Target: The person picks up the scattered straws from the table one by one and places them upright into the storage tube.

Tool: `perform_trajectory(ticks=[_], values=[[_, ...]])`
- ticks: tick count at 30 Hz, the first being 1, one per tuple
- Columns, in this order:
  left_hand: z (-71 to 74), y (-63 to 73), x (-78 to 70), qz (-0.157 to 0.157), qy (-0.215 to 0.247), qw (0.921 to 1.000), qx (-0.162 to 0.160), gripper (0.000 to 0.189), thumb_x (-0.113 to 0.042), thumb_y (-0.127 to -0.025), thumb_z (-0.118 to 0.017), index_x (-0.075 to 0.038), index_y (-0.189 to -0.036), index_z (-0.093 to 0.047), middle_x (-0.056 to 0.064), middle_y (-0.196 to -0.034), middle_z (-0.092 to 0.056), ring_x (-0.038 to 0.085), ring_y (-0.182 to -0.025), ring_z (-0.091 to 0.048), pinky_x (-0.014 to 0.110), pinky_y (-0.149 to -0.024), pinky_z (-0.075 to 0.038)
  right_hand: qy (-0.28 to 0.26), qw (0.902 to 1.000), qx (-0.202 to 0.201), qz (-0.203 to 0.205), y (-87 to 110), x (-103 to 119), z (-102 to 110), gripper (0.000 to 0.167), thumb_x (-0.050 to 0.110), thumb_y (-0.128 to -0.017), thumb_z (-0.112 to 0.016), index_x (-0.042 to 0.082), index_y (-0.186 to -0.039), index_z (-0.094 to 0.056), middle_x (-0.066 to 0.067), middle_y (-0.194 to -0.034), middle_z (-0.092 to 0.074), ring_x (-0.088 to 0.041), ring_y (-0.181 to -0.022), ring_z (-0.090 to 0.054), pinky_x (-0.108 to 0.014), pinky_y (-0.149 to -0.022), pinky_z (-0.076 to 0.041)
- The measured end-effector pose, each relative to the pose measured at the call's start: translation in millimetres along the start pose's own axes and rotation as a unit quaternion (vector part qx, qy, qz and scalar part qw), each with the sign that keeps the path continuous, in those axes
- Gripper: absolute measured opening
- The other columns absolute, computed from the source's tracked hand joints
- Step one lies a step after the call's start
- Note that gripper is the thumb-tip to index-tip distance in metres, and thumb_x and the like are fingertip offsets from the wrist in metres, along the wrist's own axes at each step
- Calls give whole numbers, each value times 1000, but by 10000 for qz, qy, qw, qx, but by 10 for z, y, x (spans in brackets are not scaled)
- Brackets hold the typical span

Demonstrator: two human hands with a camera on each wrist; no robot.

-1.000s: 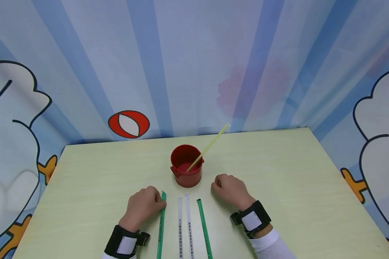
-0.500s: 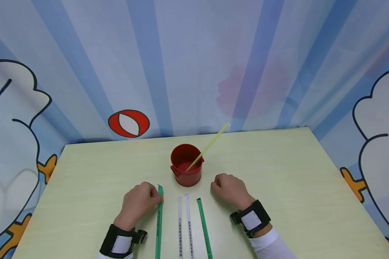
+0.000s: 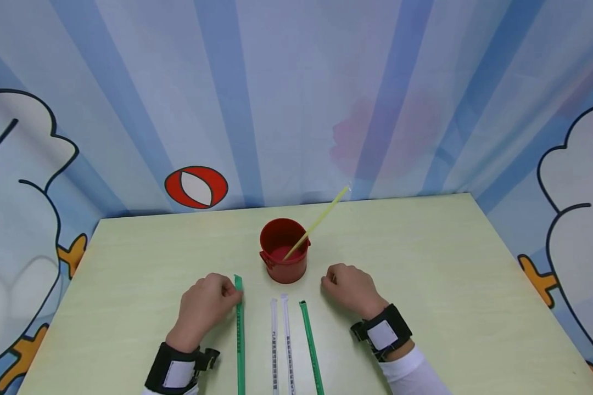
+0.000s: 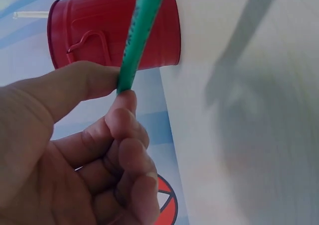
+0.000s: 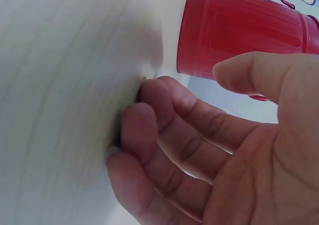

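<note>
On the table, a bucket holds a yellow stick, left hand pinching green strip, right hand relaxed.

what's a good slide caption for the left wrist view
Left hand pinching a slim green strip, with a red bucket behind it.

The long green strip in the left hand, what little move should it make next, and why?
Perhaps the left hand should ease the green strip toward the red bucket. The hand pinches the strip near its far end, the bucket stands ahead and to the right, and a yellow stick already leans inside it.
</note>
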State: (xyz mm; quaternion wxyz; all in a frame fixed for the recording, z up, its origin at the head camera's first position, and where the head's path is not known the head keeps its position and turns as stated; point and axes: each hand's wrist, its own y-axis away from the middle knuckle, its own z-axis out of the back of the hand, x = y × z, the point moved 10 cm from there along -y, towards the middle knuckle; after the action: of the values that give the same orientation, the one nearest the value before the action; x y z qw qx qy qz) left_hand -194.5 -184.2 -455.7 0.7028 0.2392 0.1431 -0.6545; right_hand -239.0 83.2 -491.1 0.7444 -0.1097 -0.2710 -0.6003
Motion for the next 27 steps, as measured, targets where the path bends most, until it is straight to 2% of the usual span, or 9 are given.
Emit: perform_trajectory(ticks=[13,27], values=[[205,22,-67,-179,56,9992,-361,19,-17,-90,-75,-9,-74,-68,-1,-59,-51,15,-56,-47,28,-51,-32,12,10000,40,-43,-4,6,11,24,21,-100,-63,10,-79,-67,2,-62,-51,-13,-59,-48,-27,-55,-35],[346,71,-146,-180,98,9979,-610,19,-20,-91,-76,-7,-79,-69,2,-61,-53,17,-58,-48,28,-52,-33,-6,9999,77,-99,4,-2,-5,23,22,-100,-63,10,-80,-67,2,-62,-51,-13,-59,-49,-27,-56,-35]])
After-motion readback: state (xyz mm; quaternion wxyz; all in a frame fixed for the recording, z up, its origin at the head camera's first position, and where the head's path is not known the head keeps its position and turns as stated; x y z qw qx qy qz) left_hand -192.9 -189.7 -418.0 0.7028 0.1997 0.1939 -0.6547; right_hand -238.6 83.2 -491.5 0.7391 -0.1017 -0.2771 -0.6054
